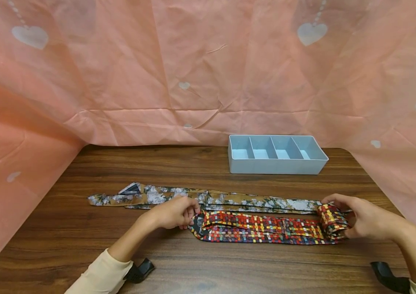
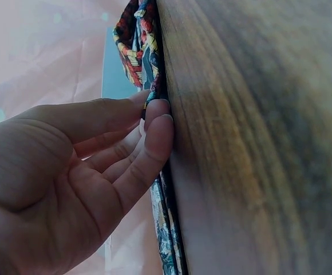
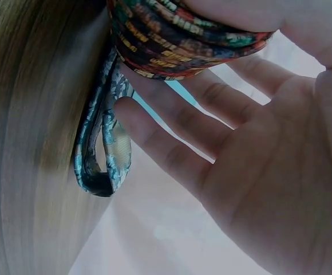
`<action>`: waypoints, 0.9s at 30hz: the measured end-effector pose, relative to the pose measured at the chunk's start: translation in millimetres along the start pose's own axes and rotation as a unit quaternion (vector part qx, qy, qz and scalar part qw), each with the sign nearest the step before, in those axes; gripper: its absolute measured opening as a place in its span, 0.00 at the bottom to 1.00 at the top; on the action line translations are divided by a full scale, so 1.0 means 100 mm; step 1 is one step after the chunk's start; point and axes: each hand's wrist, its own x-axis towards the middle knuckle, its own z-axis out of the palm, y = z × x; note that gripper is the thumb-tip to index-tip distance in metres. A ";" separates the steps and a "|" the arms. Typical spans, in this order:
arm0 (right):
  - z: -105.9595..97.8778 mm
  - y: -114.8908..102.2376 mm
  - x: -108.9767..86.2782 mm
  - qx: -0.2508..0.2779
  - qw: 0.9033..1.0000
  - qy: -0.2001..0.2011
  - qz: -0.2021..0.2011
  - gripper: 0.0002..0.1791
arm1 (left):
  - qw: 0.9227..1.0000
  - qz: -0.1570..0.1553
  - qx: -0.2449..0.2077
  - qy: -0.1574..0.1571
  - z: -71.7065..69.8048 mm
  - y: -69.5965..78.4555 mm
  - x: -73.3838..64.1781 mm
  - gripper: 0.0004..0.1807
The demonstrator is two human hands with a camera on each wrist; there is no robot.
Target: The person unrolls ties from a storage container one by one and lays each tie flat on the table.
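A necktie with a red, yellow and black woven-block pattern (image 1: 246,220) lies lengthwise on the table, folded along itself. At its left end, the thumb and fingertips of my left hand (image 1: 174,212) pinch the edge; the left wrist view shows this tie end (image 2: 153,86) between them, close to the tabletop. Its right end is wound into a thick roll (image 1: 330,221), which my right hand (image 1: 371,218) grips from the right side. In the right wrist view, the thumb lies over the roll (image 3: 166,48) and the fingers reach behind it.
Just behind lies a folded brown floral necktie (image 1: 230,199), its looped right end (image 3: 120,152) showing beneath my right fingers. A pale blue box (image 1: 275,166) with several compartments stands at the back right of the wooden table (image 1: 178,265). Pink cloth (image 1: 193,61) encloses the back and sides.
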 end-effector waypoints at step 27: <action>0.02 0.19 -0.06 0.062 0.997 0.006 -0.035 0.39 | 1.000 0.004 0.003 0.001 -0.01 0.00 -0.01 0.13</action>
